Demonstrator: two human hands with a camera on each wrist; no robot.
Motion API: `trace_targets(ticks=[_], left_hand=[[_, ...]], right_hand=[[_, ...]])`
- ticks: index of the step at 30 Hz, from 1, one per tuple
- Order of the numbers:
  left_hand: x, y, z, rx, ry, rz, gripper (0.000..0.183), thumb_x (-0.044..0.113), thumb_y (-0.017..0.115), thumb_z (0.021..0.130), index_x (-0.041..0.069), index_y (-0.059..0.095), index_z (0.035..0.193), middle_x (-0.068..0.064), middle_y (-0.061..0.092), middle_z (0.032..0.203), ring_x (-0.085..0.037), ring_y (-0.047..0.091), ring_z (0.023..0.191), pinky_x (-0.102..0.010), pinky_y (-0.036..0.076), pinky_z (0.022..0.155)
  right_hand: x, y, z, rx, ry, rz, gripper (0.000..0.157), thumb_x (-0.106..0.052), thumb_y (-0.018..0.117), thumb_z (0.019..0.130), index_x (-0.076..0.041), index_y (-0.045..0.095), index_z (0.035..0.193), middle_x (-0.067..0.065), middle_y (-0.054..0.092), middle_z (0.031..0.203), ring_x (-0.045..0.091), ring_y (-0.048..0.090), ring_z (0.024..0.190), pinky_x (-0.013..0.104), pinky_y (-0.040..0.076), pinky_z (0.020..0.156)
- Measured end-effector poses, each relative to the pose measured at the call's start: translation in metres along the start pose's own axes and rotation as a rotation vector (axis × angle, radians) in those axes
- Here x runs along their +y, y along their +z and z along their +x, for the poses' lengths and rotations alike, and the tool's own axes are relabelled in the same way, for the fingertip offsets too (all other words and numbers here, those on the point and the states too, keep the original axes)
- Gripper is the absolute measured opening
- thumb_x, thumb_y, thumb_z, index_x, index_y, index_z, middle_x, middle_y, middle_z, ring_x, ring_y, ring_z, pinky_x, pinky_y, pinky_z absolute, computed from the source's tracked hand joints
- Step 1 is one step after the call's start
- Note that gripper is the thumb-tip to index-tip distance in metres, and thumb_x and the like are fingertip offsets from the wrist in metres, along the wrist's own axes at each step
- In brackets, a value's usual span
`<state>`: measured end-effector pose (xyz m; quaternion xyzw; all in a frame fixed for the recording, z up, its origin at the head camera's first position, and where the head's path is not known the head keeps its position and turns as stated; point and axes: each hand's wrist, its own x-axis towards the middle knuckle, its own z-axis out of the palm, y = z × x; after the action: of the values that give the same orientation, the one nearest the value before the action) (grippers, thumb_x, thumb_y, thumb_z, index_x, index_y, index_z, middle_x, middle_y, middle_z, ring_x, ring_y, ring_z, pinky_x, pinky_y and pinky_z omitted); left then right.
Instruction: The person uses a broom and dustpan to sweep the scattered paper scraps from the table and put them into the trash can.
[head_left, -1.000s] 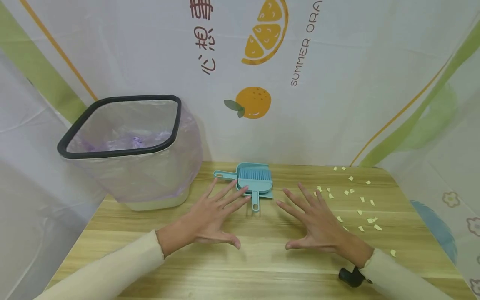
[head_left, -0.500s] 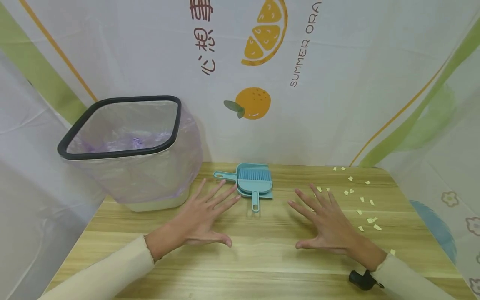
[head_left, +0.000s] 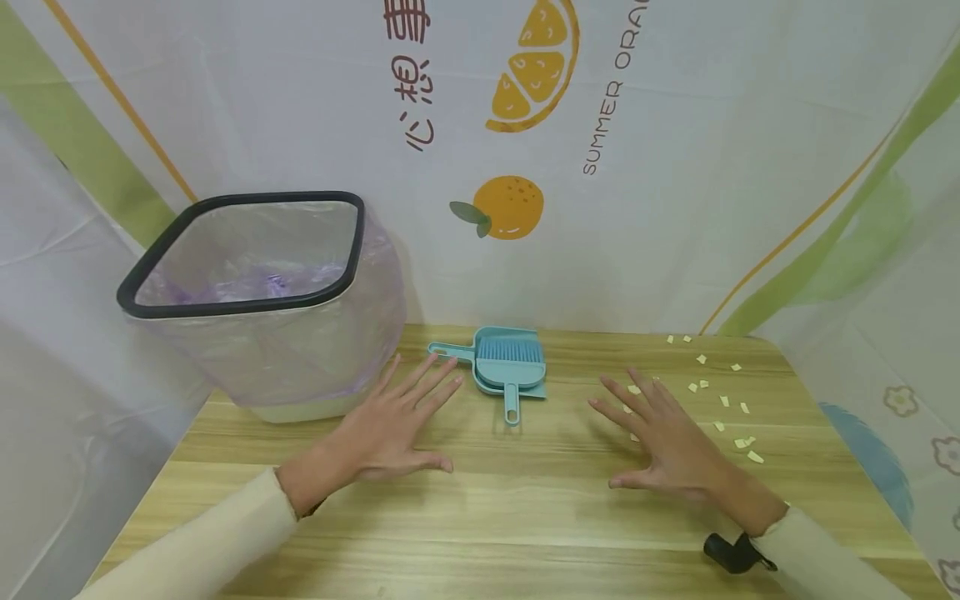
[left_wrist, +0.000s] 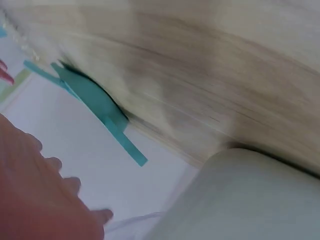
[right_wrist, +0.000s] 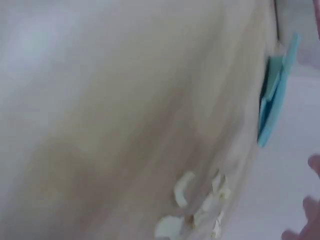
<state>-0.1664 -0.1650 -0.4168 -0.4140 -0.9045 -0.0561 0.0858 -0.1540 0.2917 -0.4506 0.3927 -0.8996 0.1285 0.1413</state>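
Note:
With fingers spread and nothing held, my left hand (head_left: 386,432) hovers over the table between the bin and the dustpan set. My right hand (head_left: 671,442) is spread in the same way at the right, overlapping some of the scattered paper scraps (head_left: 724,401) in the head view. A light-blue hand brush (head_left: 510,360) lies on a matching dustpan (head_left: 500,333) at the back middle of the table; the pan's handle points left, the brush's toward me. The left wrist view has the dustpan (left_wrist: 90,92) beyond the fingers. Pale scraps (right_wrist: 185,189) show close up in the right wrist view.
A bin (head_left: 322,342) with a black rim and a thin purple-tinted liner stands at the table's back left. The wooden table (head_left: 510,533) meets a white printed curtain (head_left: 675,208) behind. A small black device (head_left: 731,552) hangs by the right wrist.
Both hands have moved apart, the left one toward the left and the right one toward the right, fingers still spread. Brush, dustpan and bin stay in place.

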Motion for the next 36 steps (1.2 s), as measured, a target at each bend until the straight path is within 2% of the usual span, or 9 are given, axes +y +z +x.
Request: trace_targets(ticks=[2,5,9,12,16,19,22,27,36], left_hand=[[-0.002,-0.002,0.004,-0.035,-0.029,-0.11,0.099,0.064,0.066,0.104,0.006,0.027,0.174,-0.015,0.016,0.182,-0.042,0.015,0.166,-0.078,0.013,0.124],[-0.004,-0.004,0.011,-0.078,-0.073,-0.252,0.09,0.052,0.062,0.111,0.005,0.02,0.175,-0.014,0.012,0.183,-0.043,0.012,0.166,-0.074,0.01,0.126],[-0.006,-0.003,0.025,-0.055,-0.118,-0.337,0.086,0.044,0.063,0.112,-0.001,0.023,0.173,-0.019,0.021,0.18,-0.044,0.018,0.165,-0.07,0.013,0.128],[-0.008,-0.001,0.037,-0.016,-0.147,-0.329,0.082,0.036,0.07,0.108,-0.004,0.031,0.169,-0.023,0.032,0.175,-0.047,0.025,0.162,-0.071,0.016,0.127],[-0.012,0.001,0.056,0.05,-0.188,-0.301,0.071,0.02,0.074,0.101,-0.006,0.044,0.161,-0.026,0.045,0.165,-0.049,0.034,0.157,-0.074,0.021,0.125],[-0.016,0.003,0.069,0.104,-0.204,-0.267,0.062,0.011,0.073,0.097,-0.008,0.052,0.152,-0.026,0.054,0.156,-0.048,0.044,0.151,-0.07,0.029,0.123],[-0.02,0.006,0.079,0.112,-0.214,-0.23,0.056,0.008,0.072,0.096,-0.009,0.056,0.147,-0.026,0.058,0.15,-0.046,0.05,0.146,-0.064,0.034,0.123],[-0.027,0.011,0.093,0.03,-0.262,-0.186,0.056,0.006,0.072,0.096,-0.008,0.057,0.147,-0.024,0.059,0.15,-0.044,0.051,0.145,-0.059,0.034,0.125],[-0.037,0.023,0.114,-0.142,-0.349,-0.154,0.056,0.004,0.076,0.096,-0.007,0.059,0.149,-0.023,0.061,0.151,-0.041,0.054,0.145,-0.057,0.037,0.123]], right_hand=[[0.006,-0.002,0.004,-0.021,-0.005,0.03,0.098,-0.082,0.065,0.094,-0.028,0.038,0.172,0.007,0.026,0.18,0.05,0.017,0.163,0.086,0.029,0.11],[0.014,-0.004,0.012,-0.061,0.009,0.06,0.088,-0.071,0.066,0.101,-0.031,0.036,0.173,0.005,0.026,0.181,0.05,0.018,0.163,0.086,0.029,0.11],[0.021,-0.005,0.029,-0.093,0.027,0.098,0.079,-0.047,0.074,0.105,-0.028,0.038,0.173,0.006,0.029,0.179,0.046,0.017,0.165,0.081,0.029,0.115],[0.024,-0.002,0.044,-0.094,0.014,0.11,0.073,-0.036,0.075,0.105,-0.022,0.044,0.17,0.009,0.034,0.177,0.044,0.019,0.165,0.076,0.028,0.119],[0.024,0.003,0.068,-0.088,-0.056,0.101,0.065,-0.024,0.075,0.105,-0.014,0.052,0.164,0.014,0.041,0.173,0.045,0.026,0.162,0.07,0.029,0.122],[0.021,0.008,0.087,-0.084,-0.135,0.091,0.06,-0.015,0.074,0.104,-0.011,0.056,0.16,0.018,0.045,0.17,0.047,0.031,0.16,0.068,0.032,0.122],[0.018,0.013,0.105,-0.092,-0.2,0.078,0.055,-0.011,0.073,0.104,-0.011,0.06,0.157,0.021,0.048,0.167,0.048,0.034,0.158,0.065,0.034,0.122],[0.015,0.023,0.131,-0.133,-0.258,0.072,0.048,-0.005,0.069,0.105,-0.013,0.065,0.152,0.023,0.052,0.163,0.052,0.04,0.154,0.063,0.036,0.122],[0.007,0.033,0.156,-0.219,-0.265,0.072,0.053,0.007,0.057,0.101,-0.021,0.068,0.144,0.018,0.056,0.16,0.049,0.043,0.154,0.063,0.036,0.123]])
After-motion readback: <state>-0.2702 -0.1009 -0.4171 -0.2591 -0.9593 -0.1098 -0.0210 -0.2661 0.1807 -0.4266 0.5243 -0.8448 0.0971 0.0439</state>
